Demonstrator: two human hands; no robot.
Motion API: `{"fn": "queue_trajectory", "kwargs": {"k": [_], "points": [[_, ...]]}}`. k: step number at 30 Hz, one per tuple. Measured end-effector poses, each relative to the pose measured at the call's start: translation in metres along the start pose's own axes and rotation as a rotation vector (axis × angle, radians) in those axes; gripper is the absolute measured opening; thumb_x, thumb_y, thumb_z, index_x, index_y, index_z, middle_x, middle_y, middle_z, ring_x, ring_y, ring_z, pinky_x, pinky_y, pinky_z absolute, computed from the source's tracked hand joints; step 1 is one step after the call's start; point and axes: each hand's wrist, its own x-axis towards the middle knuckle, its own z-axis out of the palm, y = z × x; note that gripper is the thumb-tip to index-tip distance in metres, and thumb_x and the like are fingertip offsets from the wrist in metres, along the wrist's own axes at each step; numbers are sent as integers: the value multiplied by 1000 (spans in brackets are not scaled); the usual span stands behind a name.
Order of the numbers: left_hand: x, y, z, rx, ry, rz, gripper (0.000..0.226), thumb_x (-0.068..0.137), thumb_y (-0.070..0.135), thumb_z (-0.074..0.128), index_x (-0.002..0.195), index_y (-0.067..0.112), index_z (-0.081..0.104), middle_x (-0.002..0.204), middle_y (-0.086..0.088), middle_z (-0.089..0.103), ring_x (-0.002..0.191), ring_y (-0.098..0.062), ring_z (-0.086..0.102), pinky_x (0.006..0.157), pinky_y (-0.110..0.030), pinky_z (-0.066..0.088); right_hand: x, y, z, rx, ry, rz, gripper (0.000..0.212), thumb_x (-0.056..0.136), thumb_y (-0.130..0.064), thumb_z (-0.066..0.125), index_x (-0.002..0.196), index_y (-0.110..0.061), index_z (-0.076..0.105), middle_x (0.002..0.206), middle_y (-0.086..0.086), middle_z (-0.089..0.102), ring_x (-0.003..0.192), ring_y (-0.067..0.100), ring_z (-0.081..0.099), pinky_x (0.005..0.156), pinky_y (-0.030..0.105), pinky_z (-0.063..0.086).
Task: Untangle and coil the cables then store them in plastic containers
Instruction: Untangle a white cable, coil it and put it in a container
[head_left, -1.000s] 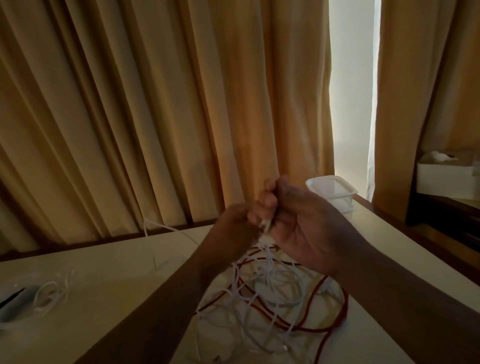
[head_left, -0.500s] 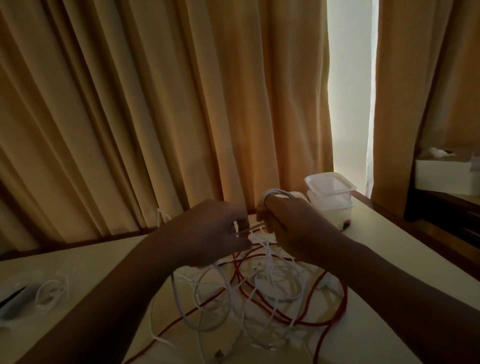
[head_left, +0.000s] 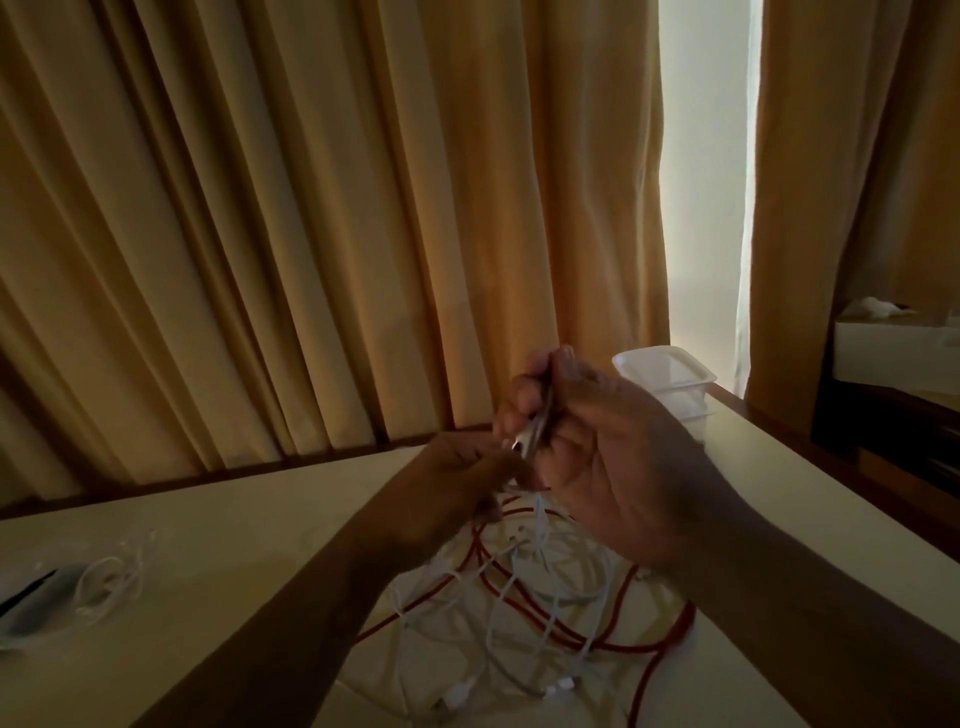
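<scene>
- Two hands meet above the tangle (head_left: 524, 623): the right hand (head_left: 608, 467) curls its fingers round a few strands of white cable (head_left: 536, 434), held high, I judge, to lift them free
- The left hand (head_left: 452, 488), blurred, pinches the same cable just beside it, probably feeding slack
- White loops and a red cable (head_left: 680, 618) lie knotted on the table (head_left: 208, 545) below
- Stacked containers (head_left: 665, 371) stand near, ready for storing
</scene>
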Motion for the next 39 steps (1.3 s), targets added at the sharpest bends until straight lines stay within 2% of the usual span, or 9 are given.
{"fn": "queue_trajectory", "kwargs": {"k": [3,6,11,19,25,27,32,36,39], "points": [[-8,3,13,2,-85,-39,48,103,51,39,103,21,76,85,5,69,65,-2,56,61,-24,45,9,-7,-5,-176,156,-180,28,102,-23,42,107,-7,65,101,11,74,102,21,72,84,25,57],[-19,5,19,28,-169,-114,52,99,62,35,112,29,73,78,5,56,67,-1,55,64,-23,47,19,-18,-25,-845,252,-380,28,108,-24,38,114,-14,63,113,-2,74,110,7,68,87,14,52],[-28,10,12,554,-99,130,45,99,60,37,79,32,67,92,14,56,89,-3,57,77,-17,47,26,-20,-81,-1790,78,-255,19,107,-24,42,99,-36,55,105,-16,64,101,-8,58,84,13,49],[10,21,-43,167,217,224,31,94,41,56,86,15,70,61,-4,63,51,-14,54,51,-21,45,-5,-1,-49,-914,-289,417,40,109,-32,32,88,-15,61,71,0,58,69,16,55,83,44,47],[30,-7,-16,-28,113,220,33,94,6,69,73,30,78,62,0,67,55,-14,59,54,-24,49,14,3,-27,38,-146,-4,31,105,-24,38,97,-7,63,82,11,64,87,23,66,100,39,50],[28,-7,-1,160,23,154,17,94,28,73,88,44,74,65,2,67,58,-12,63,56,-23,51,25,7,-37,-127,62,-151,30,102,-25,44,102,-7,68,97,11,73,102,24,71,99,38,54],[26,4,1,566,-178,-24,38,93,40,72,129,40,61,69,23,63,61,3,57,56,-15,44,37,11,-74,-1457,128,-439,25,106,-32,41,106,-21,63,98,-20,66,98,-6,64,82,13,53],[35,20,-21,785,-149,140,2,96,33,70,95,33,71,76,10,68,67,-3,66,65,-34,59,40,19,-97,-1744,-17,-336,11,102,-22,48,100,-32,51,93,-13,58,84,0,59,72,25,54],[39,31,-35,552,-341,20,15,93,28,75,106,26,69,80,4,73,70,-8,71,67,-33,59,38,13,-100,-1748,-4,-322,12,103,-21,46,99,-32,49,88,-16,53,78,1,56,65,22,47]]}}
